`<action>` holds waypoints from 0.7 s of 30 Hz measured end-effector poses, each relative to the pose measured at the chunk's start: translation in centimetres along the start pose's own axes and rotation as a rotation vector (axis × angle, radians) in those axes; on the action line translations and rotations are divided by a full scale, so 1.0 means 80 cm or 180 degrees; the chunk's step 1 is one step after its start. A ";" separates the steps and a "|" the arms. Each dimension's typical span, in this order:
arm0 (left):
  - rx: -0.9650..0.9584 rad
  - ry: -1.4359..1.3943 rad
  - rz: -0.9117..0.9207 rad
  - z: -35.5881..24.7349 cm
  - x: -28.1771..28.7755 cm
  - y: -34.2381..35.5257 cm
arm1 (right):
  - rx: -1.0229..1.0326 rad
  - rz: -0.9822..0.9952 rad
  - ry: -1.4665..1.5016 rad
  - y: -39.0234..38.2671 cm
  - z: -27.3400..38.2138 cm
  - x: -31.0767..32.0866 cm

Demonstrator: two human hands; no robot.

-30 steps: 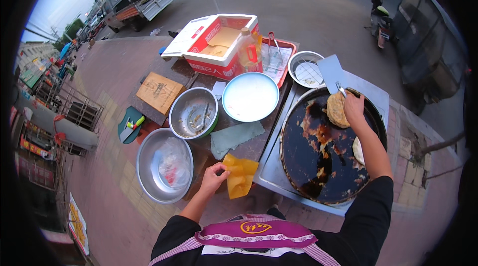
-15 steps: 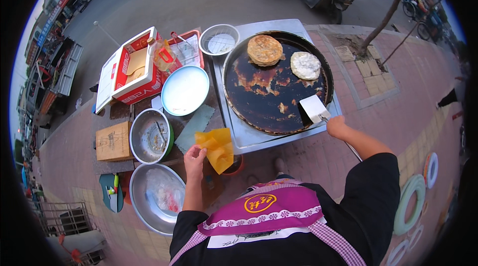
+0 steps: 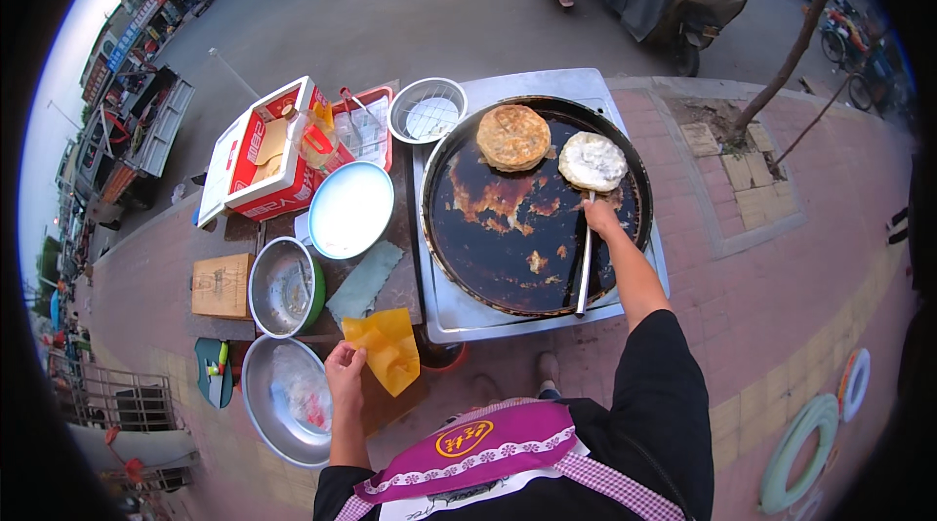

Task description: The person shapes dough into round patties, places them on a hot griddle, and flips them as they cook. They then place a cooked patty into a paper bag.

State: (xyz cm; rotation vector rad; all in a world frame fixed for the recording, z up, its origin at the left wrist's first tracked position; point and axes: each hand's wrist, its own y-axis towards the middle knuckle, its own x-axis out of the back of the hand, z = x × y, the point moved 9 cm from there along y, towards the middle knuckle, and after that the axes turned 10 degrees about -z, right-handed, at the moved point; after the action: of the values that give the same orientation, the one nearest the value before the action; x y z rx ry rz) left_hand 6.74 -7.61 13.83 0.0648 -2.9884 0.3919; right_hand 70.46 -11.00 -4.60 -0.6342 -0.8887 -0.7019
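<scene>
My left hand pinches a corner of a yellow paper sheet or bag, held out in front of the table edge. Stretched over the large black griddle pan, my right hand is closed around a metal spatula, whose long handle points back toward me. Its blade is hidden around the near edge of a pale, white-topped flatbread, so I cannot tell how far under it reaches. Left of that, browned flatbread lies at the pan's far side, apparently stacked.
Left of the pan are a wire-topped metal bowl, a red-and-white box, an oil bottle, a round white lid and a grey-green cloth. Nearer sit two metal bowls and a cardboard box. A tree stands right.
My right hand has carried the spatula from the pan's near right edge across to the pale flatbread. My left hand still holds the yellow sheet. The whole view has shifted slightly.
</scene>
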 end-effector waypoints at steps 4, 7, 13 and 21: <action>-0.0099 -0.0078 0.0007 -0.015 -0.027 -0.020 | -0.0110 -0.0076 0.0047 -0.017 0.003 0.014; -0.0157 -0.0153 0.0027 -0.019 -0.049 -0.032 | -0.0314 -0.0222 -0.0173 -0.041 0.004 0.051; -0.0237 -0.0235 0.0160 -0.024 -0.087 -0.047 | -0.0040 -0.0014 -0.0383 -0.089 -0.016 0.088; -0.0365 -0.0334 0.0153 -0.032 -0.113 -0.069 | 0.0571 0.1194 0.1086 -0.157 0.006 0.050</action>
State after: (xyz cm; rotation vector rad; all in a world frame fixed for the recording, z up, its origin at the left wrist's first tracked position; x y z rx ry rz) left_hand 16.34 -12.07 16.48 0.0026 -3.1143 0.2282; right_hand 62.41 -19.41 1.56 -0.4837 -0.4901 -0.3705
